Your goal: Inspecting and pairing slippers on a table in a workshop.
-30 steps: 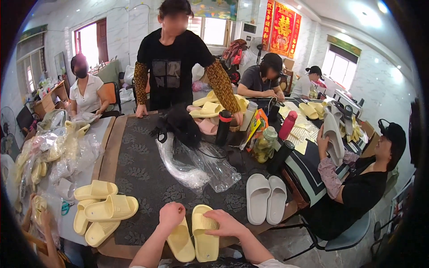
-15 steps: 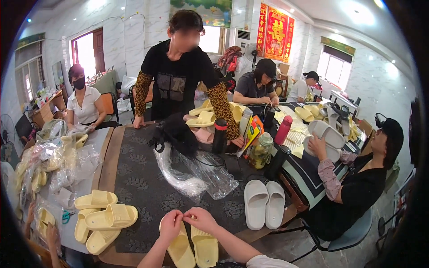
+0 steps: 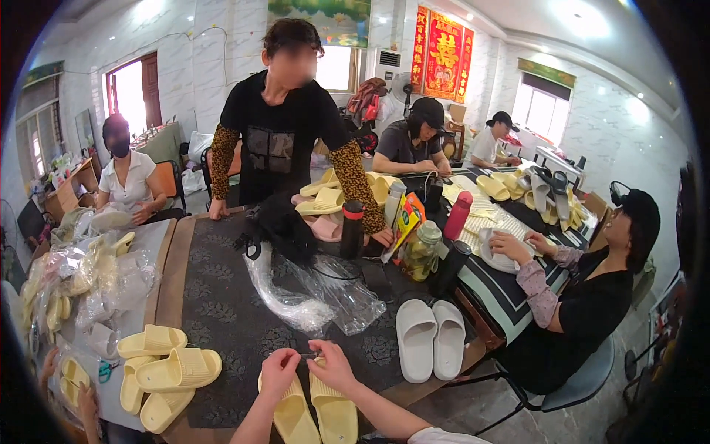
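Note:
My left hand [image 3: 279, 371] and my right hand [image 3: 331, 368] are held close together above a pair of yellow slide sandals. Both have thumb and fingers pinched. Something thin and dark seems to run between the fingertips, too small to name. Beneath my left hand lies one yellow slide [image 3: 296, 419]; the other yellow slide [image 3: 336, 420] lies beside it under my right hand, and the hands partly cover their straps. Several more yellow slides [image 3: 177, 369] are piled to the left. A pair of pale grey slides [image 3: 416, 340] stands to the right.
Clear plastic bags [image 3: 347, 300] and a black cloth item [image 3: 285, 229] lie ahead on the dark patterned table. A black flask [image 3: 351, 233], a glass jar [image 3: 423, 251] and a pink bottle [image 3: 458, 214] stand beyond. Bagged slides [image 3: 96, 274] heap up at left; several co-workers surround the tables.
My hands have moved slightly apart, opening a small gap between the fingertips. The co-worker at right has lowered the grey slides to the table. The whole view has shifted a little.

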`<state>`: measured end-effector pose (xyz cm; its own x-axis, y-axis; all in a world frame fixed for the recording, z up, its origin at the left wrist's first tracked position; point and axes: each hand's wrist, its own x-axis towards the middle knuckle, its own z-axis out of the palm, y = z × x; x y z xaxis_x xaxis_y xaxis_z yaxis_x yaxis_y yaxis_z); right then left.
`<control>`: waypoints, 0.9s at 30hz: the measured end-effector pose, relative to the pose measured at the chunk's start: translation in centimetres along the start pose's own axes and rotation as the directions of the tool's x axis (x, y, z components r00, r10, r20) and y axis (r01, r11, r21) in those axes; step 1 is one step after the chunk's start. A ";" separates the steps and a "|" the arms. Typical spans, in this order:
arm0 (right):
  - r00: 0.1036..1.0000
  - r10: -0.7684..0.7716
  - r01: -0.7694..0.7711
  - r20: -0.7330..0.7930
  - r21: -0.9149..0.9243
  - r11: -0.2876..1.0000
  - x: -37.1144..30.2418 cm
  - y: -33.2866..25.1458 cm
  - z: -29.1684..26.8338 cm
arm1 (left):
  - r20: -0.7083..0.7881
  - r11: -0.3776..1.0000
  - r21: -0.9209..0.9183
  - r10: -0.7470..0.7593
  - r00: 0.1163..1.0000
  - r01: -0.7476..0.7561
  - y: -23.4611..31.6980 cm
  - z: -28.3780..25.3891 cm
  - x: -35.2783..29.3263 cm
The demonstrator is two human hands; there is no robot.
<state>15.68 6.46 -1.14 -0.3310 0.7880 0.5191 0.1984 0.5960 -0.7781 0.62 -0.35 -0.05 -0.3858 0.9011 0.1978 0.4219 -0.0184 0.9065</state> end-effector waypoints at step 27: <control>0.954 0.229 -0.260 0.194 0.152 0.953 -0.2 0.0 -0.5 | -0.063 0.974 0.094 0.212 0.975 -0.206 0.6 0.0 -0.4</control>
<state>16.23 6.38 -1.06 -0.4494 0.8583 0.2479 0.1352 0.3396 -0.9308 1.04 -0.75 0.38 -0.3382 0.8478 0.4085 0.5676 -0.1625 0.8071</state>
